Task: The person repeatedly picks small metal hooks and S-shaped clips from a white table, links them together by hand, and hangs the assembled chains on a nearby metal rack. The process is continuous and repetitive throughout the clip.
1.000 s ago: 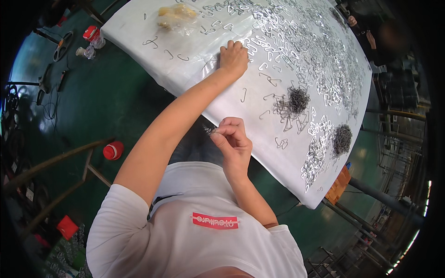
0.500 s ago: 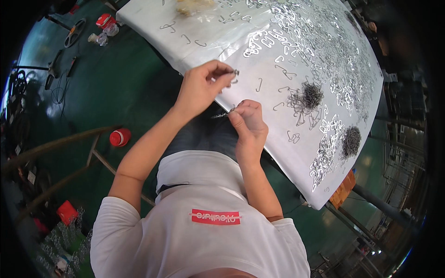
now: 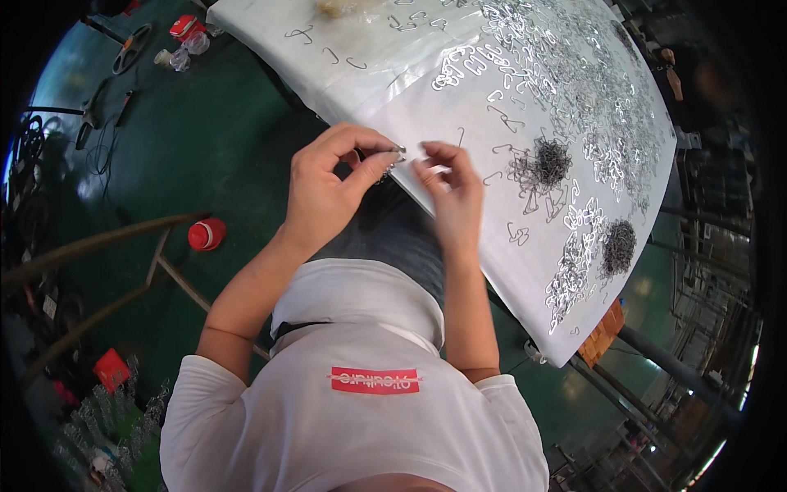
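My left hand [image 3: 328, 180] is above the near edge of the table, with thumb and forefinger pinched on small metal hooks [image 3: 397, 152]. A bit of linked metal hangs below those fingertips, partly hidden by the hand. Just to its right is my right hand [image 3: 455, 189], smeared by motion, thumb and forefinger apart with nothing visible between them. A single wire hook [image 3: 461, 138] lies on the table beyond the right hand. More loose shiny hooks [image 3: 578, 258] spread over the table's right side.
The white-covered table [image 3: 393, 107] carries two dark heaps of wire hooks [image 3: 551, 164] [image 3: 618, 248]. A clear plastic bag [image 3: 336, 8] lies at its far edge. On the green floor stand a red container [image 3: 206, 234], a wooden frame [image 3: 156, 262] and, farther off, a red box [image 3: 187, 29].
My left hand has moved down and closer to my body. My right hand has shifted up and right, and the linked metal that hung at it now shows at the left hand.
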Demonstrator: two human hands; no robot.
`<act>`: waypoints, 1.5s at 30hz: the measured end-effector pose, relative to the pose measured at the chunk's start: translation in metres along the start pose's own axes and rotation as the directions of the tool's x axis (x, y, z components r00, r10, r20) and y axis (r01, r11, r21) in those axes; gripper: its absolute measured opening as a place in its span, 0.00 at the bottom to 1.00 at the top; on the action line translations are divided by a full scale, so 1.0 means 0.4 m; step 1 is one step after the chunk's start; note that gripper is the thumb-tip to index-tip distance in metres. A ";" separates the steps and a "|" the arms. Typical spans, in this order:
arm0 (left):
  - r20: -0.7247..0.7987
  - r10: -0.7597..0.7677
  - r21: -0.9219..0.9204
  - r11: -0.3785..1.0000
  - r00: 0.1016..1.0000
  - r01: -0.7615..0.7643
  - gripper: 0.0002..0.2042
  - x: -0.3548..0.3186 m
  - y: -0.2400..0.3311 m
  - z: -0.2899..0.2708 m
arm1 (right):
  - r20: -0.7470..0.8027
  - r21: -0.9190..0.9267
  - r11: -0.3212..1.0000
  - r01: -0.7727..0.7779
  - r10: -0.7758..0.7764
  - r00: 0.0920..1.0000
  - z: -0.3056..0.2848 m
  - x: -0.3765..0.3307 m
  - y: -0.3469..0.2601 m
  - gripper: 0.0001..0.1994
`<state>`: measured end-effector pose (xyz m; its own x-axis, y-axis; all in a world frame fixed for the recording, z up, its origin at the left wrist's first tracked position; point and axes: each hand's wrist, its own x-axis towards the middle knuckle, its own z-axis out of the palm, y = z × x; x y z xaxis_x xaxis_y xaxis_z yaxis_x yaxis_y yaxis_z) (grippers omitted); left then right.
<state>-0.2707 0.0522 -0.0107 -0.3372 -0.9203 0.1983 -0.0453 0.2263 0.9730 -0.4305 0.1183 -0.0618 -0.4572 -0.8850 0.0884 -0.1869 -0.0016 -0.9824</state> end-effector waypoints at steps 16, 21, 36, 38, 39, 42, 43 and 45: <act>-0.293 0.016 0.055 0.999 0.956 0.000 0.04 0.001 -0.005 -0.083 | 0.026 -0.897 0.442 -0.014 0.084 0.996 -0.085 0.211 0.120 0.09; -0.326 0.029 0.137 0.990 0.945 0.016 0.05 -0.006 0.016 -0.124 | 0.344 0.024 0.990 -0.140 0.124 0.931 0.009 0.137 -0.073 0.03; -0.481 0.262 0.245 0.956 0.836 -0.159 0.06 0.073 0.049 -0.346 | 0.458 0.165 0.977 -0.132 0.042 0.888 0.416 0.187 -0.394 0.06; -0.510 0.293 0.273 0.947 0.809 -0.171 0.06 0.092 0.044 -0.386 | 0.462 0.164 0.981 -0.106 0.019 0.887 0.468 0.203 -0.406 0.06; -0.520 0.304 0.284 0.943 0.798 -0.174 0.06 0.099 0.041 -0.407 | 0.463 0.170 0.981 -0.094 0.005 0.886 0.495 0.211 -0.410 0.06; -0.558 0.330 0.327 0.931 0.761 -0.163 0.08 0.112 0.037 -0.466 | 0.481 0.228 0.973 -0.024 -0.091 0.872 0.571 0.224 -0.423 0.05; -0.572 0.349 0.354 0.921 0.743 -0.160 0.08 0.115 0.038 -0.487 | 0.491 0.258 0.966 0.001 -0.132 0.861 0.597 0.225 -0.429 0.04; -0.603 0.386 0.394 0.905 0.699 -0.160 0.09 0.111 0.047 -0.528 | 0.503 0.259 0.963 0.072 -0.198 0.841 0.643 0.225 -0.451 0.04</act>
<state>-0.0879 -0.0519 0.0415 0.3137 -0.7480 0.5849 -0.3579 0.4774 0.8025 -0.2144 -0.0806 0.0809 0.0902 -0.9784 0.1862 0.0118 -0.1859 -0.9825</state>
